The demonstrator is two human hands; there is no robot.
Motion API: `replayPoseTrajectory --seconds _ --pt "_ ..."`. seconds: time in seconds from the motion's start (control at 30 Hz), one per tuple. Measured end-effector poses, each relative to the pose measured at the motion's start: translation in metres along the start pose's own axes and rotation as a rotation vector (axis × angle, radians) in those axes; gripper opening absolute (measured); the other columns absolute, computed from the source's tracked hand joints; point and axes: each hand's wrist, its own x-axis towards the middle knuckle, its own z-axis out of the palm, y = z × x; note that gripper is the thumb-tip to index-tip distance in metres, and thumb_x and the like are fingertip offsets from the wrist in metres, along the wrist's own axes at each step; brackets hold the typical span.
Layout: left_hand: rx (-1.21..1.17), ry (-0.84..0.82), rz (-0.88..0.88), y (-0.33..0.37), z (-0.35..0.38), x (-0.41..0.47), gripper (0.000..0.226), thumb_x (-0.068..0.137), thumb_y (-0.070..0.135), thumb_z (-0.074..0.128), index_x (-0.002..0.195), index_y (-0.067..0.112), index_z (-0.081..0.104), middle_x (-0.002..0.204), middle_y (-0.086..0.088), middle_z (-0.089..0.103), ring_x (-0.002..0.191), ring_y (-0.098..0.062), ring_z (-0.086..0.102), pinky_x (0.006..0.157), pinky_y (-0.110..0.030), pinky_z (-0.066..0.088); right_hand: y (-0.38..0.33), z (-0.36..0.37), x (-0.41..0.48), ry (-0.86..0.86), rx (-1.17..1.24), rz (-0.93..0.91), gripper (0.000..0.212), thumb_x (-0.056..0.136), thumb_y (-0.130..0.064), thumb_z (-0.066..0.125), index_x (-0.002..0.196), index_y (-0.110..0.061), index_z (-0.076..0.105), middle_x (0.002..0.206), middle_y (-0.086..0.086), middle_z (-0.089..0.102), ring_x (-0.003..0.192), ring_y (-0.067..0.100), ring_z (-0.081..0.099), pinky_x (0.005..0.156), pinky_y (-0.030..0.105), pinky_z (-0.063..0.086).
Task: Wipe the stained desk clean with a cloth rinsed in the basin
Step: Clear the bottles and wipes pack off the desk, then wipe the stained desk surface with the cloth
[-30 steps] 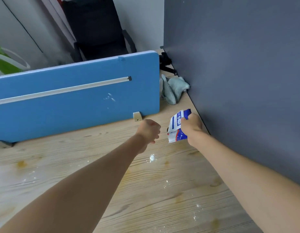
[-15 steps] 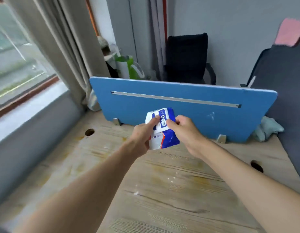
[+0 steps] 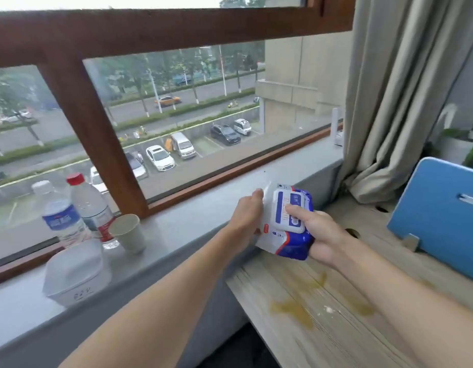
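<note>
Holding one wipes pack [image 3: 285, 245] between both hands, the person has it just above the far-left edge of the table [image 3: 336, 346], at about 4 o'clock from the middle of the view. The left hand [image 3: 246, 216] grips the pack's left side with curled fingers. The right hand [image 3: 323, 237] cradles it from below, thumb pressed on the white lid flap.

This looks like getting the pack out of the way, or opening it, before any wiping. To do that well, keep the right hand under the soft body so it does not sag, and set it flat on the windowsill [image 3: 190, 221], clear of the mess.

The stains [image 3: 296, 309], several yellow-brown patches with white specks, lie at 5 o'clock, not yet wiped. No cloth shows. Whether the white lidded box [image 3: 76, 272] at 8 o'clock serves as the basin I cannot tell.

The sill also carries two bottles at 9 o'clock, one blue-labelled [image 3: 60, 216] and one red-capped [image 3: 92, 208], and one paper cup [image 3: 128, 232]. One blue divider [image 3: 437, 221] stands at 3 o'clock and one curtain [image 3: 402, 102] hangs at 2 o'clock.
</note>
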Motion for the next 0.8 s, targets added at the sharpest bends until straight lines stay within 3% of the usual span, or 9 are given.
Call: replayPoseTrajectory --seconds 0.07,0.13,0.2,0.27,0.33,0.43,0.53,0.63,0.8 --pt "0.164 0.059 0.033 -0.018 -0.051 0.016 0.042 0.106 0.034 0.029 0.088 0.009 0.056 0.082 -0.010 0.061 0.066 -0.023 0.061 0.060 -0.027 0.051 0.007 0.041 0.016 -0.019 -0.052 0.066 0.017 0.093 -0.014 0.069 0.107 -0.006 0.069 0.093 0.016 0.076 0.074 0.030 0.075 0.058 0.041 0.060" --pt "0.484 0.102 0.066 -0.051 -0.097 0.031 0.033 0.101 0.026 0.036 0.080 0.010 0.056 0.084 -0.006 0.060 0.082 -0.030 0.058 0.068 -0.031 0.048 0.018 0.080 0.034 -0.026 -0.110 0.130 0.022 0.092 -0.012 0.070 0.112 -0.004 0.066 0.101 0.019 0.075 0.082 0.034 0.073 0.062 0.044 0.059" --pt "0.757 0.105 0.040 -0.085 -0.132 0.038 0.027 0.097 0.023 0.042 0.097 0.009 0.065 0.108 -0.010 0.060 0.104 -0.031 0.058 0.083 -0.034 0.049 0.032 0.114 0.051 -0.002 -0.141 0.169 0.029 0.092 -0.006 0.069 0.119 -0.001 0.062 0.110 0.022 0.071 0.092 0.039 0.070 0.067 0.050 0.056" --pt "1.035 0.047 0.033 -0.111 -0.158 0.038 0.034 0.098 0.026 0.043 0.122 0.008 0.060 0.137 -0.013 0.046 0.127 -0.032 0.045 0.103 -0.041 0.042 0.045 0.147 0.067 0.003 -0.132 0.198 0.030 0.092 -0.002 0.066 0.121 0.000 0.058 0.114 0.022 0.068 0.099 0.041 0.068 0.072 0.055 0.055" --pt "1.193 -0.013 0.026 -0.130 -0.181 0.038 0.033 0.096 0.022 0.045 0.123 0.007 0.055 0.140 -0.014 0.041 0.130 -0.033 0.041 0.104 -0.042 0.040 0.054 0.179 0.084 0.020 -0.114 0.197 0.034 0.091 0.000 0.065 0.123 -0.002 0.056 0.114 0.021 0.067 0.097 0.041 0.069 0.078 0.058 0.056" --pt "1.273 -0.088 0.000 -0.140 -0.196 0.038 0.032 0.093 0.018 0.047 0.122 0.006 0.053 0.129 -0.012 0.043 0.124 -0.031 0.044 0.096 -0.041 0.043 0.064 0.219 0.102 -0.075 -0.006 0.190 0.029 0.097 -0.010 0.062 0.124 -0.005 0.055 0.111 0.020 0.065 0.091 0.035 0.067 0.080 0.049 0.057" --pt "1.334 -0.136 -0.003 -0.138 -0.200 0.041 0.043 0.095 0.020 0.048 0.135 0.006 0.048 0.134 -0.010 0.040 0.128 -0.028 0.041 0.096 -0.040 0.044 0.081 0.241 0.109 -0.216 -0.032 0.324 0.036 0.102 -0.016 0.053 0.136 -0.009 0.049 0.132 0.026 0.052 0.116 0.039 0.058 0.098 0.044 0.048" --pt "1.365 -0.171 -0.028 -0.133 -0.202 0.047 0.041 0.094 0.021 0.048 0.132 0.007 0.052 0.136 -0.009 0.041 0.128 -0.027 0.042 0.094 -0.039 0.043 0.098 0.249 0.115 -0.177 -0.102 0.298 0.045 0.100 -0.010 0.047 0.145 -0.004 0.039 0.149 0.026 0.038 0.134 0.041 0.046 0.106 0.044 0.043" --pt "1.387 -0.231 -0.031 -0.124 -0.204 0.053 0.036 0.093 0.016 0.048 0.127 0.007 0.057 0.138 -0.008 0.041 0.126 -0.028 0.046 0.087 -0.037 0.042 0.104 0.247 0.113 -0.216 -0.159 0.291 0.049 0.104 -0.016 0.043 0.149 -0.002 0.032 0.150 0.025 0.040 0.136 0.038 0.046 0.111 0.043 0.041"
